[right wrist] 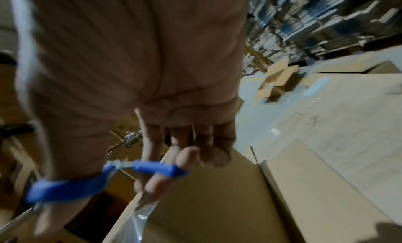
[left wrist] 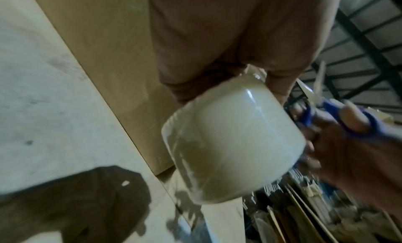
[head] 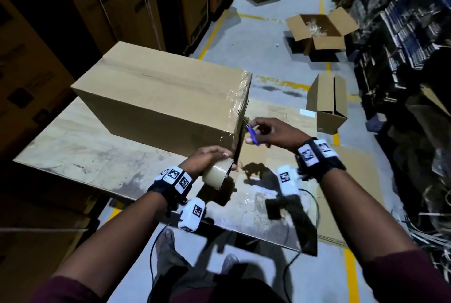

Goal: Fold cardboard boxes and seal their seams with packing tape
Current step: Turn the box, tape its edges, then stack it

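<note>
A closed cardboard box (head: 161, 97) lies on a table (head: 73, 151) at frame centre-left. Below its right corner, the left hand (head: 207, 156) holds a tape roll (head: 217, 174); right of that corner, the right hand (head: 273, 132) holds scissors (head: 252, 134). An open box (head: 319, 31) lies on the floor at upper right, a smaller box (head: 328, 103) below it.

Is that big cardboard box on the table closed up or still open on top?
Closed. The big box has its top flaps folded flat, with clear tape running over the right edge.
</note>
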Action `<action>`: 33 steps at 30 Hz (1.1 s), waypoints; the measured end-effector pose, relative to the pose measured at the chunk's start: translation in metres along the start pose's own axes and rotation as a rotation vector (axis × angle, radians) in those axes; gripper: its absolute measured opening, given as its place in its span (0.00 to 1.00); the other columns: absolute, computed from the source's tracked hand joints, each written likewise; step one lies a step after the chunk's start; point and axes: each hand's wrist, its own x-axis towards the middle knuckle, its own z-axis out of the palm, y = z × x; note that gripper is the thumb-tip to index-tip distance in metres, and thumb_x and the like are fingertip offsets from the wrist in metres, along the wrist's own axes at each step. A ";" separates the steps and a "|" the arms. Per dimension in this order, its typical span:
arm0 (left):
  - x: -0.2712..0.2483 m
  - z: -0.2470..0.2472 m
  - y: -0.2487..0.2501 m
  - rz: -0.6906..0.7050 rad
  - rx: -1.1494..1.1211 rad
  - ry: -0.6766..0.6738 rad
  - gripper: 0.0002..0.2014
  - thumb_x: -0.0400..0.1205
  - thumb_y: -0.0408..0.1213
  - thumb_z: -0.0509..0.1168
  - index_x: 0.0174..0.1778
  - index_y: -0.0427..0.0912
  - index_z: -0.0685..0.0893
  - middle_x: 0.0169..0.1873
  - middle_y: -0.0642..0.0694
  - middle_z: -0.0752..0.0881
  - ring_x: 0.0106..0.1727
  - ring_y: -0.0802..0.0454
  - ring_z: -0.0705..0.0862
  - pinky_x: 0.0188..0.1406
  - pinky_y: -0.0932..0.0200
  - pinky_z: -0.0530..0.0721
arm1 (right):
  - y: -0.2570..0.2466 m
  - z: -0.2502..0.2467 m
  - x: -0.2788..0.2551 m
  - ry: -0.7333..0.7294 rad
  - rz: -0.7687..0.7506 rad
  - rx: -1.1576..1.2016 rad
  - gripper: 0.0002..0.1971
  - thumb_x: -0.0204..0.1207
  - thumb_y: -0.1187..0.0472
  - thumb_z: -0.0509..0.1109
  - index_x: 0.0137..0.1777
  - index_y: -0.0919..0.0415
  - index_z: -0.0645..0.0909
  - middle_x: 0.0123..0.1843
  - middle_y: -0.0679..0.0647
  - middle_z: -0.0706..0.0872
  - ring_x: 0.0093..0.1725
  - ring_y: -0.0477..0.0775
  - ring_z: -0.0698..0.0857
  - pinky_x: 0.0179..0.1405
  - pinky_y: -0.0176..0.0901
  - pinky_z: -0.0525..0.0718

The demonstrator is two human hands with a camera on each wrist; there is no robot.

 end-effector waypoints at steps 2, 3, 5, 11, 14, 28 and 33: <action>-0.002 -0.007 0.004 0.003 -0.026 -0.003 0.04 0.83 0.30 0.68 0.52 0.36 0.85 0.40 0.39 0.91 0.33 0.48 0.90 0.29 0.59 0.87 | 0.008 -0.012 -0.017 -0.226 0.084 -0.015 0.15 0.78 0.55 0.79 0.61 0.59 0.86 0.37 0.42 0.84 0.39 0.46 0.77 0.36 0.41 0.72; -0.001 -0.008 0.006 0.004 -0.019 -0.006 0.04 0.83 0.31 0.69 0.52 0.36 0.86 0.40 0.38 0.91 0.33 0.47 0.89 0.29 0.58 0.87 | 0.012 -0.016 -0.022 -0.317 0.130 -0.039 0.14 0.79 0.55 0.78 0.62 0.57 0.87 0.38 0.41 0.84 0.38 0.45 0.77 0.36 0.42 0.72; 0.001 -0.009 0.007 0.008 0.004 -0.001 0.08 0.82 0.38 0.72 0.51 0.37 0.87 0.41 0.37 0.91 0.36 0.45 0.89 0.34 0.55 0.87 | 0.016 -0.016 -0.020 -0.437 0.202 -0.070 0.13 0.81 0.54 0.76 0.64 0.53 0.88 0.39 0.43 0.83 0.39 0.44 0.76 0.38 0.42 0.71; 0.014 -0.006 -0.001 0.006 0.043 0.168 0.15 0.76 0.48 0.78 0.46 0.40 0.89 0.38 0.42 0.92 0.36 0.47 0.88 0.40 0.55 0.83 | 0.012 -0.002 0.005 -0.541 0.247 -0.053 0.17 0.82 0.54 0.75 0.70 0.52 0.86 0.42 0.45 0.85 0.41 0.41 0.79 0.38 0.40 0.69; 0.015 -0.005 0.000 -0.013 0.071 0.199 0.15 0.74 0.52 0.79 0.42 0.43 0.91 0.39 0.42 0.93 0.39 0.47 0.89 0.45 0.51 0.86 | 0.012 -0.002 0.014 -0.528 0.242 -0.044 0.17 0.81 0.55 0.76 0.69 0.51 0.87 0.45 0.48 0.84 0.47 0.46 0.79 0.37 0.38 0.68; 0.007 -0.015 0.010 -0.048 0.092 0.058 0.15 0.77 0.46 0.77 0.47 0.35 0.91 0.42 0.36 0.92 0.39 0.42 0.90 0.43 0.47 0.90 | 0.008 -0.015 0.032 -0.585 0.255 -0.184 0.16 0.75 0.50 0.81 0.63 0.44 0.91 0.36 0.47 0.88 0.35 0.47 0.69 0.31 0.42 0.60; 0.007 -0.020 0.005 -0.048 0.134 0.048 0.10 0.79 0.44 0.76 0.43 0.41 0.91 0.38 0.40 0.91 0.37 0.46 0.88 0.42 0.54 0.86 | 0.018 -0.014 0.024 -0.577 0.428 -0.269 0.24 0.66 0.35 0.81 0.62 0.36 0.90 0.44 0.42 0.90 0.45 0.43 0.77 0.35 0.37 0.67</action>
